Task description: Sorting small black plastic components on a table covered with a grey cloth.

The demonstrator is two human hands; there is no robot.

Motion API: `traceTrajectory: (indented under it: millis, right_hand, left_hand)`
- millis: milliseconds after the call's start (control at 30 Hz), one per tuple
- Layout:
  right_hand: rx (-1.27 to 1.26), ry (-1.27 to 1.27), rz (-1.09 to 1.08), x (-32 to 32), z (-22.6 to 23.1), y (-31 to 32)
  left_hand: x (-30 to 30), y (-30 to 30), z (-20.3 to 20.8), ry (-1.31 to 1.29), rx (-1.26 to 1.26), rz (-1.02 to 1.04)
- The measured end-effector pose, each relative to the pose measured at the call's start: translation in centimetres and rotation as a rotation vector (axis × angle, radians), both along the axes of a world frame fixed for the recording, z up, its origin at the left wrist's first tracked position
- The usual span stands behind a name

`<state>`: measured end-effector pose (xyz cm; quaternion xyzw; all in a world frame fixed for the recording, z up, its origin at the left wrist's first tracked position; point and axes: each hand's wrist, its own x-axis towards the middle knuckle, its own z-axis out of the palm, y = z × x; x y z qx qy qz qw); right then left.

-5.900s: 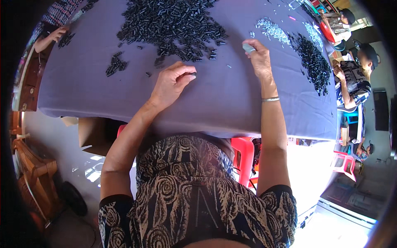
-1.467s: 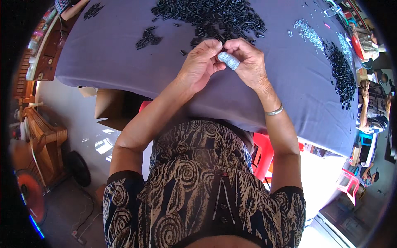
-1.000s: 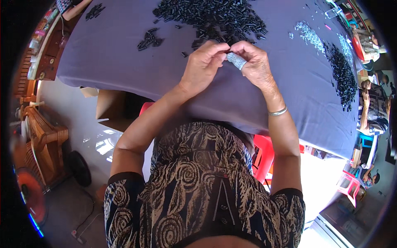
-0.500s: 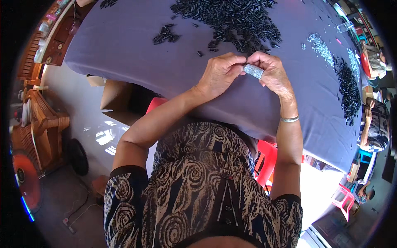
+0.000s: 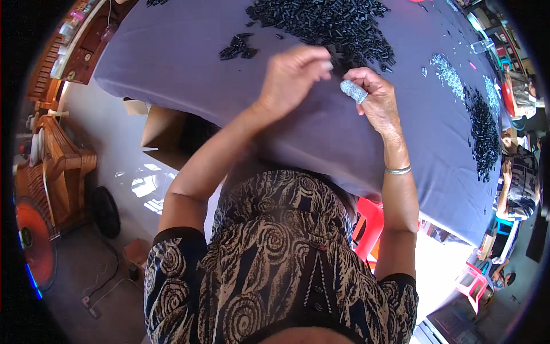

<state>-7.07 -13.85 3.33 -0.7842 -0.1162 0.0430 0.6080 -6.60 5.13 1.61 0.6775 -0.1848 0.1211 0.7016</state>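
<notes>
My left hand (image 5: 293, 80) is raised over the table, close to the near edge of a large heap of small black tube-shaped pieces (image 5: 329, 28). Motion blurs its bent fingers, so whether they hold anything does not show. To its right, my right hand (image 5: 375, 97) stays over the cloth just below the heap, its fingers curled in. A grey speckled finger cover (image 5: 354, 92) sits on one of its fingers. Anything pinched at those fingertips is too small or hidden to make out. The two hands are apart.
A purple-grey cloth (image 5: 172, 63) covers the table. A small black cluster (image 5: 238, 47) lies left of the heap. On the right are silvery small pieces (image 5: 447, 74) and another black heap (image 5: 484, 135). Other people sit at far right. A cardboard box (image 5: 163, 129) stands below the table's left edge.
My left hand has come away from my right hand, moving up and left toward the heap. The right hand stays nearly in place, with its finger cover showing more fully.
</notes>
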Motion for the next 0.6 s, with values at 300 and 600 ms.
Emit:
traceTrajectory:
  millis: [300,600]
  right_hand:
    - [-0.291,-0.220,0.247,0.7,0.6,5.8]
    - [-0.663,-0.521,0.193,2.1,-1.2,9.5]
  left_hand:
    - [3.2,6.5,1.9,0.113,-0.380,0.135]
    - [3.0,5.2,1.1,0.183,-0.462,0.075]
